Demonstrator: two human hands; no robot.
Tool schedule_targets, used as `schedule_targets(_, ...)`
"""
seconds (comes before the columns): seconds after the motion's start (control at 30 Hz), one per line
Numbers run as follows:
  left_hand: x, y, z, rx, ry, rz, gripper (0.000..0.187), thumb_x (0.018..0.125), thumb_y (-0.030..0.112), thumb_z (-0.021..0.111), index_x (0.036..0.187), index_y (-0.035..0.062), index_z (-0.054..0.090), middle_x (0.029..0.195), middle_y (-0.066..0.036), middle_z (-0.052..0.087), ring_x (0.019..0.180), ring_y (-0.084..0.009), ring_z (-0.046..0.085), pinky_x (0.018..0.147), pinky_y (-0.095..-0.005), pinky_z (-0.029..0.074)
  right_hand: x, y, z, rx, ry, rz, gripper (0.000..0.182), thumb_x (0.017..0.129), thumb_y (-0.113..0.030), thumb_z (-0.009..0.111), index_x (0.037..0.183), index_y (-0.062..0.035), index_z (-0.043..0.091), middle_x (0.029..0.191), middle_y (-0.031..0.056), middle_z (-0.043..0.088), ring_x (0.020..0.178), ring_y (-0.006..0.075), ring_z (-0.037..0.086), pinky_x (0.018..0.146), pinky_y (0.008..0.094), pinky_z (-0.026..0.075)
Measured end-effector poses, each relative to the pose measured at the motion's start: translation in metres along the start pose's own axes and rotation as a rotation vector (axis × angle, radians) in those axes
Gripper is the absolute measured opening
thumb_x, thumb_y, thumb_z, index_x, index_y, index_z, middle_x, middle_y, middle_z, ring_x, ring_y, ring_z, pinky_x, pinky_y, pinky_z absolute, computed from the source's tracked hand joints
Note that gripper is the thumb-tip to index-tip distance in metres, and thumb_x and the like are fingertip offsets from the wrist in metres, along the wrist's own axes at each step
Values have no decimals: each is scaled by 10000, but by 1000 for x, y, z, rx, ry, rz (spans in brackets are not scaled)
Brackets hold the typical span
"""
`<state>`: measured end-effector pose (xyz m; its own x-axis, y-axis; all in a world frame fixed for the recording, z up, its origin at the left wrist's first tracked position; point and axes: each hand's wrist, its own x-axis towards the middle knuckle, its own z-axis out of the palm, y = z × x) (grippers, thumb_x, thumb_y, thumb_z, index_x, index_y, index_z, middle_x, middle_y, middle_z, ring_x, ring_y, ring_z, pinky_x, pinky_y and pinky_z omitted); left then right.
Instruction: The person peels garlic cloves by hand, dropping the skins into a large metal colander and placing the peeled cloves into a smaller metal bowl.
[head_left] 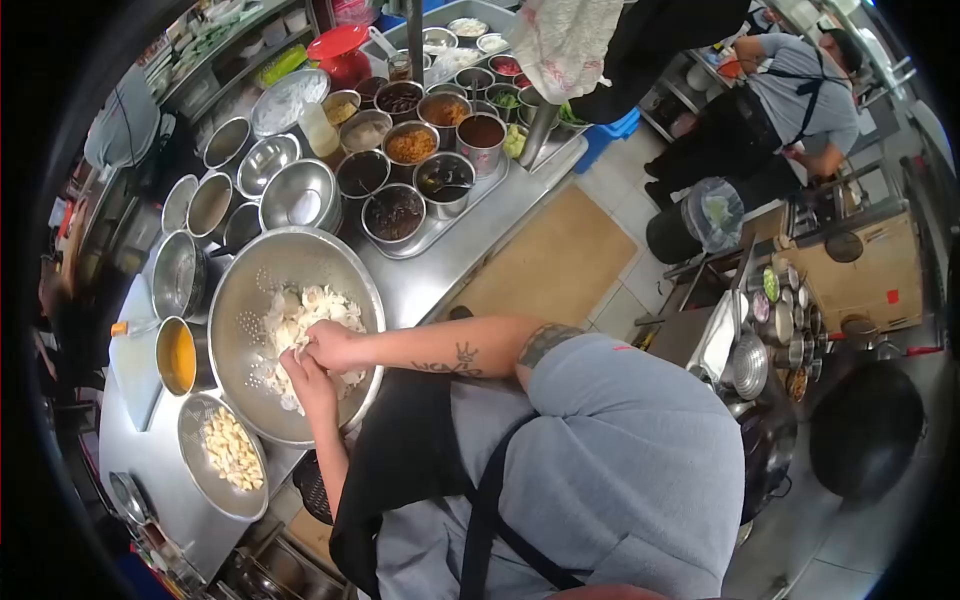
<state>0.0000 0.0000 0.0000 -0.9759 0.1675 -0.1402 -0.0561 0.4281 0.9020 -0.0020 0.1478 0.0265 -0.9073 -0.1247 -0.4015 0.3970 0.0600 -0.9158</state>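
Observation:
A large perforated metal colander holds a heap of pale, thin pieces that look like mushrooms or onion. My right hand, on the tattooed arm, reaches in over the heap with its fingers pinched together. Just below it in the picture, my left hand meets it, fingers also closed. A small pale piece seems to be between the fingertips of both hands, partly hidden. A smaller colander with chopped yellowish-white pieces lies beside the large one.
Metal bowls and several sauce containers crowd the counter. A pot of orange liquid and a cutting board lie beyond the colanders. Another person is at the upper right, near a lined bin.

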Motion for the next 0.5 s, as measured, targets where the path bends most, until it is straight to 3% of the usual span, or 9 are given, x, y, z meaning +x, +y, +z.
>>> schedule_targets(0.07, -1, 48, -17, -217, -29, -181, 457, 1049, 318, 437, 1411, 44, 383, 950, -69, 572, 725, -85, 479, 579, -240, 378, -7, -27, 4, 179, -6, -9, 239, 981, -183, 594, 1135, -5, 550, 766, 102, 594, 575, 158, 551, 460, 324, 417)
schedule_targets(0.1, -34, 49, 38, -329, -59, -285, 437, 1051, 319, 435, 1386, 39, 403, 929, -50, 564, 712, -77, 467, 566, -234, 364, -43, 11, -27, 225, 29, 102, 216, 984, -185, 592, 1102, -7, 560, 749, 91, 577, 563, 145, 528, 451, 311, 398)
schedule_targets(0.17, -28, 71, 20, -348, -9, -330, 406, 1055, 320, 432, 1336, 28, 445, 887, -13, 550, 687, -62, 442, 542, -223, 336, -31, 1, -17, 455, 9, 95, 185, 991, -188, 586, 1036, -9, 581, 716, 69, 543, 538, 118, 484, 432, 287, 358)
schedule_targets(0.2, -21, 79, 9, -318, -64, -274, 405, 1058, 320, 429, 1336, 27, 452, 896, -12, 554, 691, -63, 443, 551, -221, 342, -29, -14, -16, 522, 17, 114, 172, 982, -191, 611, 967, -21, 588, 717, 48, 537, 533, 100, 461, 422, 271, 330)
schedule_targets(0.3, -23, 86, 1, -301, -182, -202, 402, 1063, 320, 429, 1339, 32, 476, 932, -13, 572, 716, -67, 469, 578, -214, 363, -22, -7, -20, 546, -73, 100, 169, 966, -190, 643, 952, -35, 577, 740, 38, 550, 543, 92, 466, 419, 265, 321)
schedule_targets(0.33, -25, 85, 0, -325, -171, -202, 400, 1062, 321, 434, 1341, 39, 486, 952, -14, 583, 733, -69, 491, 585, -211, 374, -19, -6, -20, 627, -80, 107, 167, 919, -133, 695, 907, -33, 562, 738, 32, 555, 552, 93, 496, 424, 253, 351)
schedule_targets(0.5, -35, 83, -1, -581, -107, -222, 326, 1054, 279, 476, 1238, 19, 547, 1017, -57, 630, 778, -98, 575, 624, -218, 433, -16, -5, -20, 669, -73, 112, 165, 845, -18, 710, 875, -19, 548, 731, 43, 569, 580, 103, 551, 444, 236, 415)
